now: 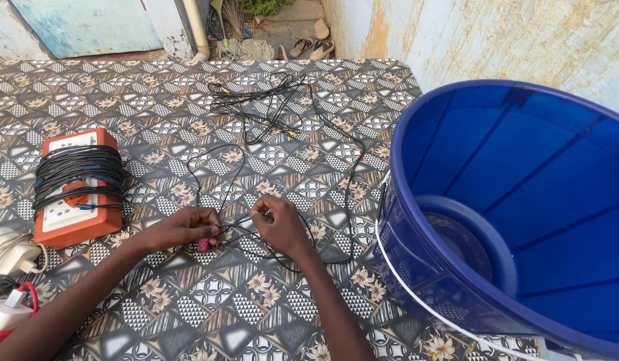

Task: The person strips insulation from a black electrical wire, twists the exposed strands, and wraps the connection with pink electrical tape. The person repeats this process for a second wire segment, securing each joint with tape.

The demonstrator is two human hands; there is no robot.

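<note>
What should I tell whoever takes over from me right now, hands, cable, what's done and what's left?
Left hand: pinching the thin black cable beside a small red plug.
Right hand: pinching the same cable close by, fingers curled on it.
The rest of the cable lies in loose tangled loops across the patterned tablecloth, reaching toward the far edge.
Orange extension block, left, has cord wound around it.
Blue bucket stands to the right.
Done: the near end is gathered in hand.
Left: the far loops lie tangled.
</note>
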